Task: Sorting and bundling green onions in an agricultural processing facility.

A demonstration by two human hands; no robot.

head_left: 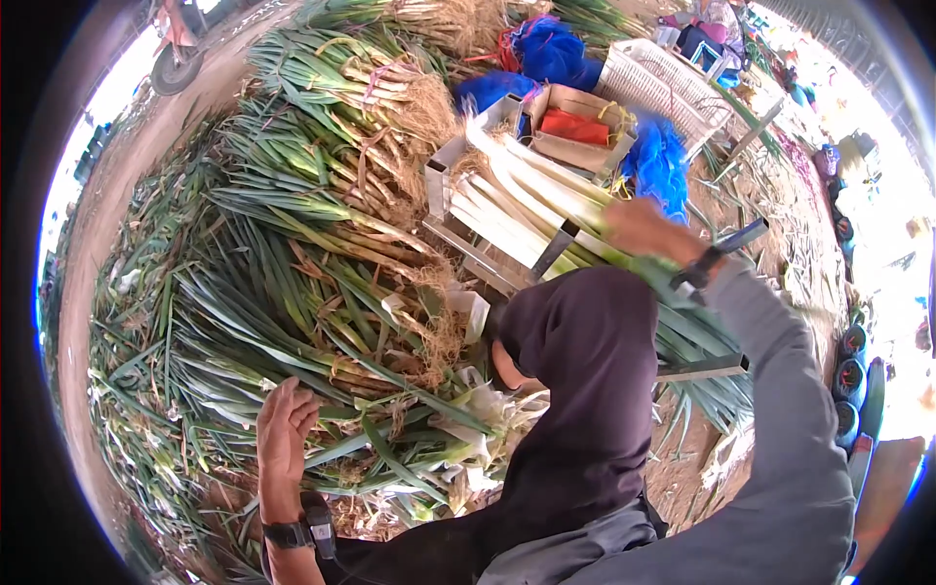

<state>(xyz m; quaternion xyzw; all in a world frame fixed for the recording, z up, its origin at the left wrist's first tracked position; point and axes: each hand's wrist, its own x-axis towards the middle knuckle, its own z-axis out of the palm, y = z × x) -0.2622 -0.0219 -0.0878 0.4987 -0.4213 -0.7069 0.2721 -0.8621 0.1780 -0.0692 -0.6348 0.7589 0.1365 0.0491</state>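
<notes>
Pale-stemmed green leeks (522, 210) lie side by side in a metal frame (439, 190). Over their middle is my right hand (643, 232), smeared by motion, its fingers closed round a leek (531, 161) whose white root end, also blurred, points toward the frame's far end. My left hand (285, 424) is low at the left, palm turned inward. Its fingers are slightly bent and apart, with nothing in them. Just beyond it are untrimmed leeks (292, 322), with long dark green leaves and brown roots, piled on the ground.
Behind the metal frame stand a cardboard box (565, 146) with something red inside, blue netting (554, 51) and a white plastic basket (663, 88). My bent knee (595, 302) is beside the frame. Loose leaves and peeled scraps (487, 419) litter the ground. A wheel (177, 70) shows at far left.
</notes>
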